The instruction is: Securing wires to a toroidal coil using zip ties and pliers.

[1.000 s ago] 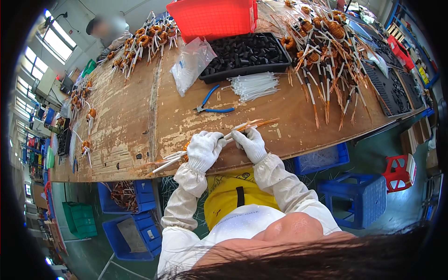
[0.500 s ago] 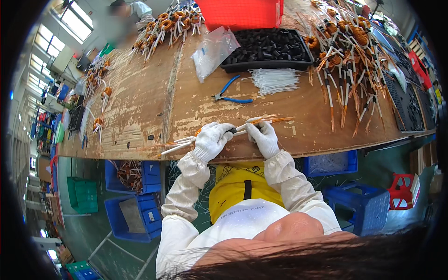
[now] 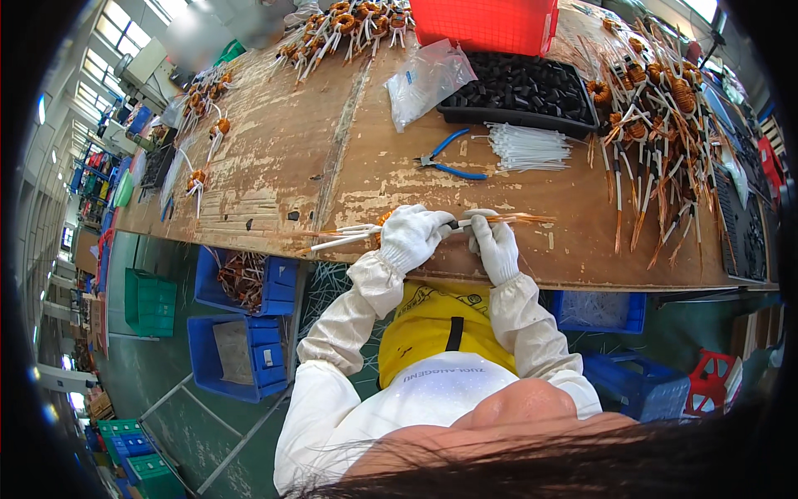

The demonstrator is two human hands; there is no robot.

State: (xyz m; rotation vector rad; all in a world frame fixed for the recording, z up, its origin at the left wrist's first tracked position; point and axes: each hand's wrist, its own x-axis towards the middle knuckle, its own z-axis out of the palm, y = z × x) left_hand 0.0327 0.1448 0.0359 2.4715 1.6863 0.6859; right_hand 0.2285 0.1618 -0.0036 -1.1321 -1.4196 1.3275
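Note:
Both my hands wear white gloves and rest at the near edge of a worn wooden workbench (image 3: 291,158). My left hand (image 3: 409,236) is closed around a copper wire coil (image 3: 384,219) whose white-sleeved leads (image 3: 337,239) stick out to the left. My right hand (image 3: 496,243) pinches the coil's other leads, thin copper wires (image 3: 515,219) that run out to the right. The two hands are close together, almost touching.
Blue-handled pliers (image 3: 449,162) and a bundle of white cable ties (image 3: 525,147) lie beyond my hands. Farther back are a black tray of small parts (image 3: 519,87), a clear plastic bag (image 3: 426,79) and a red bin (image 3: 486,23). Several finished coils (image 3: 657,108) pile at right. Blue crates (image 3: 241,353) stand below.
The view has shifted, so the bench and my hands sit a little lower in the picture. My hands keep the same grip on the coil and its leads.

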